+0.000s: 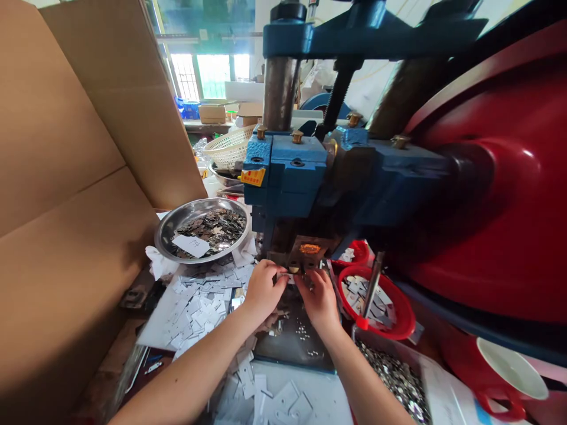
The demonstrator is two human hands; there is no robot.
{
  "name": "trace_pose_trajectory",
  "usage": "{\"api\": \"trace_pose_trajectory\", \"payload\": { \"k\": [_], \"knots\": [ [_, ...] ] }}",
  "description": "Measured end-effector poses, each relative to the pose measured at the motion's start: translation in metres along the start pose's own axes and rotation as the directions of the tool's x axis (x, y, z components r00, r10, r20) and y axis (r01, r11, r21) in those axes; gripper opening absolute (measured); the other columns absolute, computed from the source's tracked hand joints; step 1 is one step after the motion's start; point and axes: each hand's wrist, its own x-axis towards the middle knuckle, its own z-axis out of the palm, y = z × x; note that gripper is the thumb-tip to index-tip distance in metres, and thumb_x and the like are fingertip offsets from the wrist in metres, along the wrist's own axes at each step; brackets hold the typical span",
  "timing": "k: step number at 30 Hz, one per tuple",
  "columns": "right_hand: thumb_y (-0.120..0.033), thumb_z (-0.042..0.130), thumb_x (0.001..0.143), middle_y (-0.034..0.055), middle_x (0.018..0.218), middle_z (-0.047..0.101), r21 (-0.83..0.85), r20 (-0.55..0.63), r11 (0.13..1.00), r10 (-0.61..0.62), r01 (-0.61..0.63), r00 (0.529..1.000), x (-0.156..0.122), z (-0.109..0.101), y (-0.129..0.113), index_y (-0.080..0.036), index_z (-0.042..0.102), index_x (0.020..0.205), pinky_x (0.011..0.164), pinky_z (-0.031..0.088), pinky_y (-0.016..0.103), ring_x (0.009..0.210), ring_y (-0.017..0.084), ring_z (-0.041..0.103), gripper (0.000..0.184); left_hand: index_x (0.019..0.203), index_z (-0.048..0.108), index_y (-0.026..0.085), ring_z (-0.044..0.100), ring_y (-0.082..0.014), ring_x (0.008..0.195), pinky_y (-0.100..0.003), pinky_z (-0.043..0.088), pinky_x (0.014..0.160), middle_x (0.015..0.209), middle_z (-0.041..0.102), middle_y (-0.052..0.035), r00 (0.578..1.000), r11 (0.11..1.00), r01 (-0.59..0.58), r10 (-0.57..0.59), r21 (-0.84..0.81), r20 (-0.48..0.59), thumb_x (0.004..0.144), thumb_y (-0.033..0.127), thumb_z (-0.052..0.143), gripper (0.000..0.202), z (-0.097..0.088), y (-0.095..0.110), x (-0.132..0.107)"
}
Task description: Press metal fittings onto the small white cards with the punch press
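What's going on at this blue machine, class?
A person's left hand and right hand are close together at the blue machine, with fingertips at a small flat piece; the exact grip is hard to see. Loose pale plates lie to the left, near a steel bowl of metal pieces. A red basin on the right holds flat pieces.

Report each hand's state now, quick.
Left hand: closed, fingertips pinching one end of a small flat metal piece.
Right hand: closed, fingertips at the same piece's other end.
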Motion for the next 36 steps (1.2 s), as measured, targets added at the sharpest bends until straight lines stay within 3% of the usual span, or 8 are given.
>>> {"api": "trace_pose_trajectory", "payload": {
  "k": [8, 15, 17, 20, 24, 26, 31, 36],
  "knots": [
    [-0.042, 0.051, 0.079, 0.0073, 0.087, 0.059, 0.07, 0.033, 0.993, 0.088, -0.09, 0.996, 0.008, 0.013, 0.01, -0.02, 0.06, 0.078, 0.074, 0.047, 0.036, 0.081, 0.023, 0.057, 0.024, 0.094, 0.068, 0.019, 0.059, -0.0211, 0.094, -0.035, 0.045, 0.089, 0.095, 0.066, -0.0044, 0.99, 0.994, 0.084, -0.074, -0.074, 0.122, 0.076, 0.013, 0.057, 0.022, 0.009, -0.015, 0.017],
    [-0.046, 0.049, 0.079, 0.0063, 0.085, 0.061, 0.11, 0.043, 0.986, 0.122, -0.126, 0.992, 0.009, 0.015, 0.012, -0.019, 0.06, 0.08, 0.075, 0.047, 0.035, 0.08, 0.022, 0.057, 0.029, 0.099, 0.067, 0.019, 0.061, -0.0206, 0.097, -0.032, 0.046, 0.09, 0.102, 0.067, -0.0047, 0.975, 0.989, 0.098, -0.074, -0.109, 0.209, 0.078, 0.012, 0.053, 0.026, 0.012, -0.01, 0.021],
    [-0.048, 0.05, 0.079, 0.0068, 0.087, 0.061, 0.113, 0.037, 0.984, 0.136, -0.139, 0.99, 0.008, 0.012, 0.011, -0.019, 0.06, 0.083, 0.074, 0.047, 0.035, 0.081, 0.022, 0.057, 0.031, 0.106, 0.064, 0.02, 0.058, -0.0209, 0.104, -0.032, 0.044, 0.093, 0.11, 0.065, -0.0051, 0.982, 0.99, 0.095, -0.075, -0.107, 0.174, 0.08, 0.017, 0.054, 0.028, 0.001, -0.009, 0.02],
    [-0.047, 0.051, 0.081, 0.0081, 0.093, 0.061, 0.143, 0.016, 0.976, 0.165, -0.166, 0.986, 0.0, 0.0, 0.008, -0.019, 0.06, 0.093, 0.07, 0.048, 0.034, 0.082, 0.021, 0.057, 0.032, 0.113, 0.059, 0.02, 0.054, -0.0216, 0.109, -0.035, 0.042, 0.095, 0.116, 0.06, -0.0059, 0.992, 0.992, 0.093, -0.085, -0.081, 0.097, 0.084, 0.024, 0.052, 0.03, -0.033, -0.014, 0.013],
    [-0.044, 0.054, 0.08, 0.007, 0.093, 0.061, 0.166, 0.028, 0.966, 0.197, -0.199, 0.98, -0.017, -0.024, 0.006, -0.021, 0.063, 0.09, 0.067, 0.049, 0.031, 0.083, 0.021, 0.059, 0.027, 0.088, 0.066, 0.021, 0.059, -0.0217, 0.094, -0.037, 0.044, 0.088, 0.095, 0.065, -0.004, 0.998, 0.987, -0.009, -0.001, 0.161, 0.065, 0.086, 0.025, 0.049, 0.017, -0.09, -0.036, -0.011],
    [-0.044, 0.054, 0.079, 0.0066, 0.092, 0.061, 0.145, 0.045, 0.962, 0.229, -0.233, 0.972, -0.026, -0.032, 0.008, -0.021, 0.064, 0.085, 0.068, 0.049, 0.032, 0.082, 0.02, 0.059, 0.026, 0.086, 0.066, 0.021, 0.059, -0.0223, 0.091, -0.037, 0.046, 0.084, 0.092, 0.064, -0.0039, 0.995, 0.96, -0.02, -0.008, 0.28, 0.098, 0.085, 0.024, 0.05, 0.016, -0.107, -0.048, -0.029],
    [-0.045, 0.052, 0.079, 0.0063, 0.09, 0.063, 0.102, 0.088, 0.956, 0.265, -0.274, 0.96, -0.04, -0.036, 0.01, -0.022, 0.066, 0.085, 0.071, 0.049, 0.033, 0.082, 0.021, 0.06, 0.028, 0.091, 0.067, 0.025, 0.055, -0.0254, 0.101, -0.042, 0.043, 0.092, 0.107, 0.06, -0.0054, 0.974, 0.871, -0.113, 0.001, 0.479, 0.226, 0.081, 0.021, 0.057, 0.015, -0.11, -0.059, -0.062],
    [-0.045, 0.051, 0.08, 0.0071, 0.089, 0.064, 0.069, 0.103, 0.964, 0.249, -0.257, 0.963, -0.045, -0.037, 0.011, -0.022, 0.067, 0.085, 0.072, 0.049, 0.033, 0.082, 0.022, 0.06, 0.029, 0.095, 0.064, 0.024, 0.036, -0.0326, 0.127, -0.051, 0.032, 0.104, 0.132, 0.048, -0.0061, 0.972, 0.817, -0.127, -0.008, 0.562, 0.233, 0.076, 0.021, 0.065, 0.019, -0.097, -0.06, -0.064]
  ]
}}
